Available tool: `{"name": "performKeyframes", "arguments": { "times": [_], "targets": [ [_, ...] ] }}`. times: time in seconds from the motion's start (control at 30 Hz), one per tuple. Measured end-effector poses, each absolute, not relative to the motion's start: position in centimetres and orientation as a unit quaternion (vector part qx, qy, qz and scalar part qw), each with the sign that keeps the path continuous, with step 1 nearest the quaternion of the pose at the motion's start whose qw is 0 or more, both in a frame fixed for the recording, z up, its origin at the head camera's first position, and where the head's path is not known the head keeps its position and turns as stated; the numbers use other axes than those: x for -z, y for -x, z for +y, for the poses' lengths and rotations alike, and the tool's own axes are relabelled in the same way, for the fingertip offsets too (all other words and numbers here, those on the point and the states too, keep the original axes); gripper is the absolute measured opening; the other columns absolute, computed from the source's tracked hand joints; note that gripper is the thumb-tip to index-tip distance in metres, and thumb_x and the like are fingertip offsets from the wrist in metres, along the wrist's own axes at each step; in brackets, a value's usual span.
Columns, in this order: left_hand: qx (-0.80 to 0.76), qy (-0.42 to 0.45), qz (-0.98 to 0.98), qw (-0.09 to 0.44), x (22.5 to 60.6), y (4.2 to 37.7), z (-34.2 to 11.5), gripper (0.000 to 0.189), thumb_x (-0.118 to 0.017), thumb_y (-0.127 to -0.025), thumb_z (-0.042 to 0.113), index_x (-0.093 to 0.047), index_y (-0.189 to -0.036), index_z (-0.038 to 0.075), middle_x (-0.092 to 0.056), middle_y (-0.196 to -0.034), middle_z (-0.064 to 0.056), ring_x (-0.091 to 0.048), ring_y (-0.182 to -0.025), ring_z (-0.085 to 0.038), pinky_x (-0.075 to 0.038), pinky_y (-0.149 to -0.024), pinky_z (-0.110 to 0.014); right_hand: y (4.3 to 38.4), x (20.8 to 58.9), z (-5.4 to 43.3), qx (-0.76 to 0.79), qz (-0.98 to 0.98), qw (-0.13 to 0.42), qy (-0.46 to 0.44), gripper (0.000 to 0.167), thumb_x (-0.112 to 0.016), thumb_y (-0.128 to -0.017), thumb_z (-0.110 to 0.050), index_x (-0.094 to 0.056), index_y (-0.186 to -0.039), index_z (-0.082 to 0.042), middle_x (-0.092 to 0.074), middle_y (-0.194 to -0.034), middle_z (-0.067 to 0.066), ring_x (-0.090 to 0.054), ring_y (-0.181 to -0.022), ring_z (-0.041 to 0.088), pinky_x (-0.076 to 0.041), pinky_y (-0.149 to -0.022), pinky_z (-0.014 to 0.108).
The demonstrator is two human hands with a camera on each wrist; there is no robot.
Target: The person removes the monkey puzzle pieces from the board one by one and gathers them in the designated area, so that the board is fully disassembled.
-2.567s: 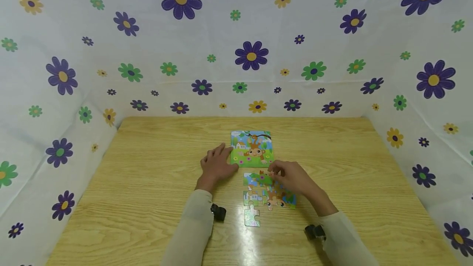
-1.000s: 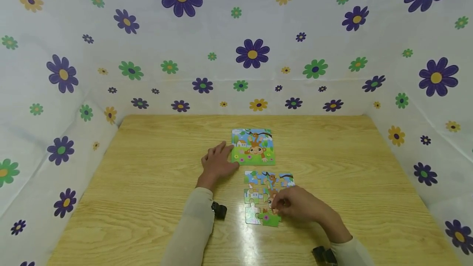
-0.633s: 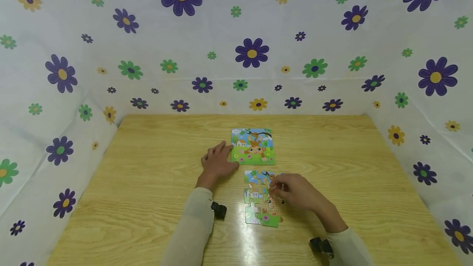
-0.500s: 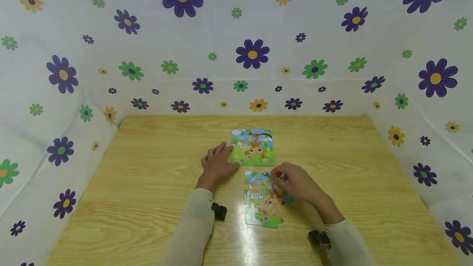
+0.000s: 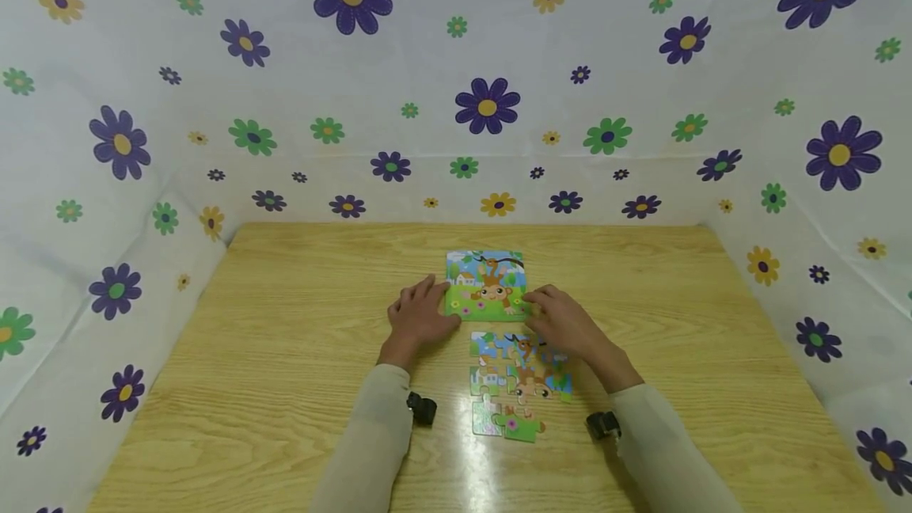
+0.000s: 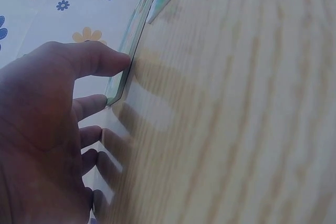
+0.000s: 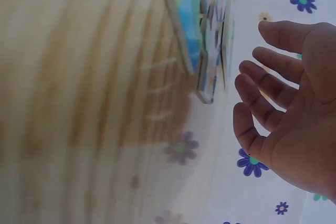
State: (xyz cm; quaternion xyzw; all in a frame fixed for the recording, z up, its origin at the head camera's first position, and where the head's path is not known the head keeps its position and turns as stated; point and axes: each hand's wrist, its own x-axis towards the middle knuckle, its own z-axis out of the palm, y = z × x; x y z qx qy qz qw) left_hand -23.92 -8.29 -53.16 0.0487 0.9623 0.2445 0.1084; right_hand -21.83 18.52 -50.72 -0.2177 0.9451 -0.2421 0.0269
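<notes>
A flat picture board [image 5: 473, 303] with a cartoon monkey lies on the wooden table. My left hand [image 5: 416, 319] rests at its left side, thumb and index fingertip touching the board's edge [image 6: 119, 90] in the left wrist view. Just nearer to me is a jigsaw [image 5: 488, 378] of the same monkey picture, partly put together. Its lower row shows a pale corner piece [image 5: 486, 419] and a green piece with a pink flower [image 5: 522, 427]. My right hand [image 5: 566, 327] is at the board's lower right corner, overlapping it in the head view. Relaxed, slightly bent fingers [image 7: 268, 82] hold nothing in the right wrist view.
Flower-printed white cloth [image 5: 427, 62] walls the table [image 5: 306, 299] at the back and both sides. Black wrist cameras [image 5: 422, 408] sit at both cuffs. Light glares off the tabletop below the jigsaw.
The flowered green piece has come to the jigsaw's lower row. My right hand has moved from there up over the jigsaw to the board's right edge. My left hand has stayed put.
</notes>
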Motion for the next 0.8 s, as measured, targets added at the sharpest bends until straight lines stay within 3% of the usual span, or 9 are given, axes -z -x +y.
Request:
{"name": "performKeyframes", "arguments": {
  "times": [0.43, 0.6, 0.8],
  "targets": [
    [-0.251, -0.043, 0.961, 0.105, 53.3, 23.8, -8.3, 0.065, -0.055, -0.088, 0.045, -0.037, -0.149, 0.032, -0.020, -0.162, 0.004, -0.022, -0.144, -0.032, -0.021, -0.107, -0.061, 23.7, 50.8, 17.3, 0.193, 0.956, 0.066, 0.211, 0.046, -0.060, -0.096, -0.021, -0.052, -0.138, -0.004, -0.054, -0.139, 0.017, -0.052, -0.125, 0.038, -0.043, -0.102, 0.053],
    [-0.255, -0.048, 0.960, 0.103, 53.3, 23.7, -8.2, 0.066, -0.055, -0.087, 0.045, -0.037, -0.149, 0.031, -0.021, -0.162, 0.003, -0.023, -0.144, -0.032, -0.022, -0.107, -0.061, 23.9, 51.1, 16.7, 0.154, 0.964, 0.059, 0.210, 0.043, -0.064, -0.094, -0.020, -0.055, -0.135, -0.010, -0.057, -0.135, 0.012, -0.056, -0.121, 0.035, -0.047, -0.097, 0.051],
    [-0.257, -0.048, 0.960, 0.097, 53.0, 23.6, -8.2, 0.065, -0.055, -0.088, 0.044, -0.039, -0.149, 0.030, -0.022, -0.161, 0.001, -0.023, -0.143, -0.033, -0.022, -0.106, -0.061, 24.0, 50.8, 16.4, 0.171, 0.961, 0.052, 0.210, 0.044, -0.068, -0.091, -0.014, -0.056, -0.133, -0.009, -0.059, -0.128, 0.012, -0.059, -0.115, 0.033, -0.049, -0.095, 0.048]
  ]
}}
